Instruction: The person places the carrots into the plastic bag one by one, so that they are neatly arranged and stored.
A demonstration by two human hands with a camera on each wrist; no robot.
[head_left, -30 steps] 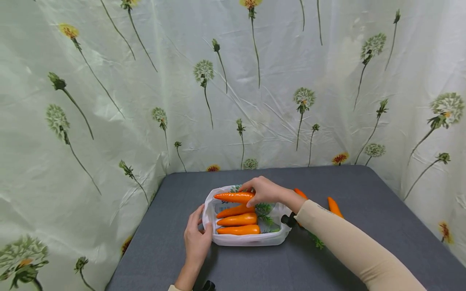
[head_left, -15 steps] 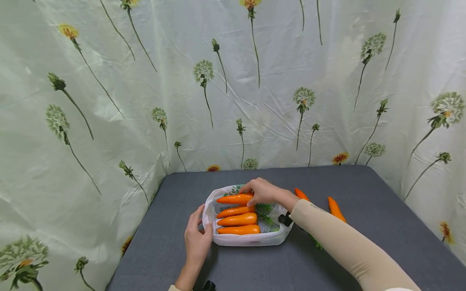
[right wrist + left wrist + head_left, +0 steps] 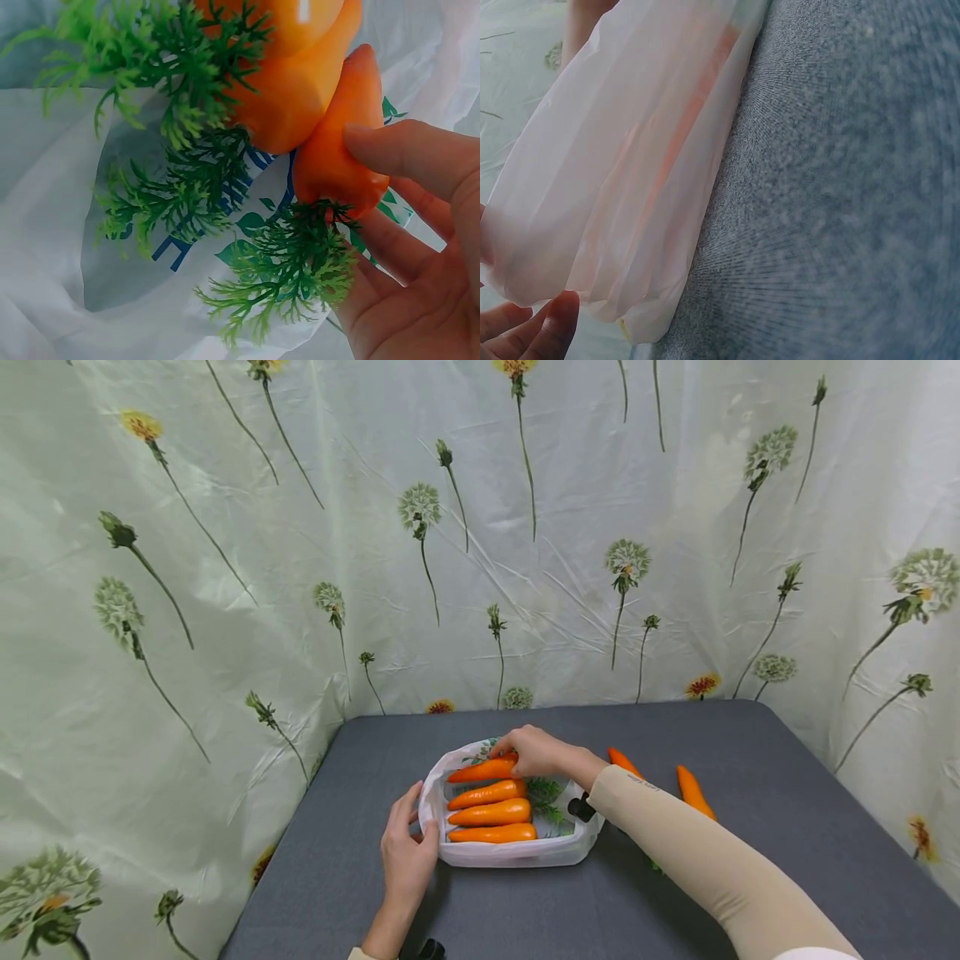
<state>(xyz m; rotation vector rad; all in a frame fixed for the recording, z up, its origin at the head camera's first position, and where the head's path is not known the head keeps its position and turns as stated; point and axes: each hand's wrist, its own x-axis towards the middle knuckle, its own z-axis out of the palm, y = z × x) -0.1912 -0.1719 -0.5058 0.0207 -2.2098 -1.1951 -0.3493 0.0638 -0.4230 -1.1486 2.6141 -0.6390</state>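
A white plastic bag (image 3: 517,857), printed with green leaves and blue letters, lies open on the table with its sides standing up. Inside it, 3 orange carrots (image 3: 491,812) with feathery green tops lie in a row, tips to the left. My right hand (image 3: 542,752) holds a further carrot (image 3: 349,131) by its thick end, thumb on one side and fingers on the other, at the far side of this row. At the bag's left end, my left hand (image 3: 407,856) grips the plastic wall. Through that wall an orange carrot shows faintly in the left wrist view.
Two more carrots, one partly behind the right sleeve (image 3: 625,762) and one farther right (image 3: 695,792), lie on the dark grey table (image 3: 315,860). A flower-printed curtain (image 3: 375,527) hangs behind and to the sides.
My right hand has lowered the carrot slightly into the bag and shifted it a little to the right, beside the row. The left hand has stayed on the bag's left end.
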